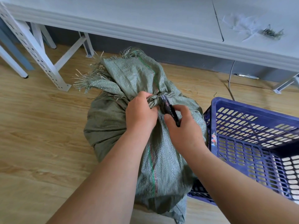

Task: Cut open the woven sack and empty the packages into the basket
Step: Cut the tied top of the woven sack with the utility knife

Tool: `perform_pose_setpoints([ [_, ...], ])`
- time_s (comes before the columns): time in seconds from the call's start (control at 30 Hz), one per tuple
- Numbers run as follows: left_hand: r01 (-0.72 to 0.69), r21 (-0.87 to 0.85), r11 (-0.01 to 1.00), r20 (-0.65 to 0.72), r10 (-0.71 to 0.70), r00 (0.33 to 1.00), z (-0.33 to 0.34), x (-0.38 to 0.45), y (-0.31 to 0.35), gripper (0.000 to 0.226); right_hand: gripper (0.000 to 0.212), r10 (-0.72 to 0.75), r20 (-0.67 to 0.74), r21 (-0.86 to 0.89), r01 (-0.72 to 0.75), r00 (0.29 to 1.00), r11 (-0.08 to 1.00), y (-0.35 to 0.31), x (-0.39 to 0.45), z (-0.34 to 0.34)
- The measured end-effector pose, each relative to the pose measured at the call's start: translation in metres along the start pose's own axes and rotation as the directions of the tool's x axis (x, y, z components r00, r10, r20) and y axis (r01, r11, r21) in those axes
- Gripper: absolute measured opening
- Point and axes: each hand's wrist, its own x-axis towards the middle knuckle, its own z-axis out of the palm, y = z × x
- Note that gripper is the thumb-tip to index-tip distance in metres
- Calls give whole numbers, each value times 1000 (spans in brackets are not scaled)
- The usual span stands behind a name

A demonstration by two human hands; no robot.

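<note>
Woven sack (113, 120): green-grey, stood on the wooden floor (40, 143) just before the counter (145, 18), its frayed mouth (90, 75) splayed toward the counter leg (40, 62).
Tied neck (153, 101): gripped by the left hand (140, 113), fingers curled round the knot.
Cutter (169, 110): dark, slim, held in the right hand (184, 128), tip laid against the neck.
Basket (242, 143): blue, perforated, touching the sack's right side.
Open floor is seen to the sack's left.
Loose fibre scraps (252, 28) are seen on the counter.
</note>
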Motion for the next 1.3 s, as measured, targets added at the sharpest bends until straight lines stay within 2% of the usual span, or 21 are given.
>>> perform_pose_setpoints([
  [0.57,15,-27,1000,4,-14,1000,-1,1,-2,37,36,63,96,-11,-62,993,998,-5,-2,0],
  [0.8,15,-19,1000,8,-14,1000,-1,1,-2,36,39,73,124,44,-79,990,996,-8,-2,1],
  [1.07,-46,16,999,13,45,999,-5,-3,0,33,28,212,190,273,-259,958,926,-12,12,2],
  [1.3,-159,46,986,21,158,987,-6,-6,-3,29,21,285,440,396,-469,851,789,-27,18,-22],
])
